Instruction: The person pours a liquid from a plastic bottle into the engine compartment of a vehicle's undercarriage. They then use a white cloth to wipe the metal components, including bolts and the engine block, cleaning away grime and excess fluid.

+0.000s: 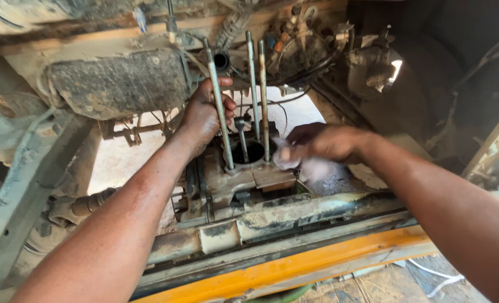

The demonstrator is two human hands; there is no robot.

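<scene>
Steel studs stand upright out of the engine block [244, 179] in front of me, and my left hand [204, 115] is closed around the nearest one, the long stud [220, 106] on the left, gripping it about halfway up. Two more studs [258, 84] rise just beside it to the right, close together, with a shorter rod [242, 140] between them and mine. All of them ring the dark round bore [253, 151] in the top of the block.

My right hand [322, 145] is low at the right edge of the block, fingers bunched on a pale rag [311, 165] pressed against the metal there; the hand is blurred, so I cannot tell how tightly it is clamped. Greasy grime coats the block and the flat casing [118, 81] behind my left hand. Nearer to me runs a dirty metal rail [294, 216], and below it an orange frame edge [294, 264]. Cables and hoses [305, 50] hang tangled above the studs.
</scene>
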